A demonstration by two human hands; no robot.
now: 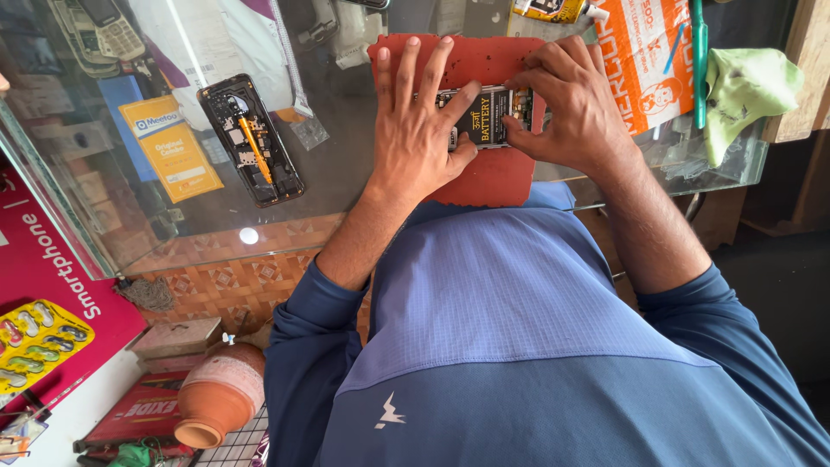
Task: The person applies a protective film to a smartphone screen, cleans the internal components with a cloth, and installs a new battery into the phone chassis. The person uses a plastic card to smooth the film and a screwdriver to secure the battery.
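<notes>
An opened phone (486, 117) with a black battery lies on a red mat (484, 173) atop a glass counter (346, 164). My left hand (419, 125) rests flat on the phone's left side, fingers spread, thumb pressed against its near edge. My right hand (566, 99) grips the phone's right end, fingertips curled over its top edge and thumb beneath. Most of the phone is hidden by both hands.
A second opened phone body (251, 138) with a yellow tool lies left on the glass. An orange packet (644, 60), green pen (699, 52) and green cloth (745, 91) sit at right. A clay pot (220, 393) stands below on the floor.
</notes>
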